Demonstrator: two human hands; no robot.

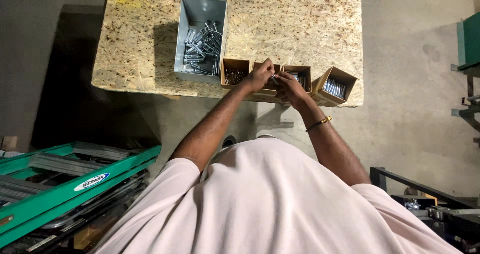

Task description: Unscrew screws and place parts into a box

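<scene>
My left hand [259, 76] and my right hand [288, 87] meet over the near edge of a chipboard tabletop [300, 19]. Both pinch a small silver bolt [274, 77] between their fingertips. They hover above a row of small cardboard boxes: one with dark nuts [234, 74], one mostly hidden under my hands [267, 90], one with silver parts [301, 77], and a tilted one with silver bolts [335, 86]. A grey metal bin [201, 39] full of long silver bolts stands to the left. A gold bangle [319, 124] circles my right wrist.
A green ladder [65, 184] lies on the floor at lower left. Dark metal frames and parts [430, 204] sit at lower right. A green machine edge [470, 44] stands at the far right. Concrete floor surrounds the table.
</scene>
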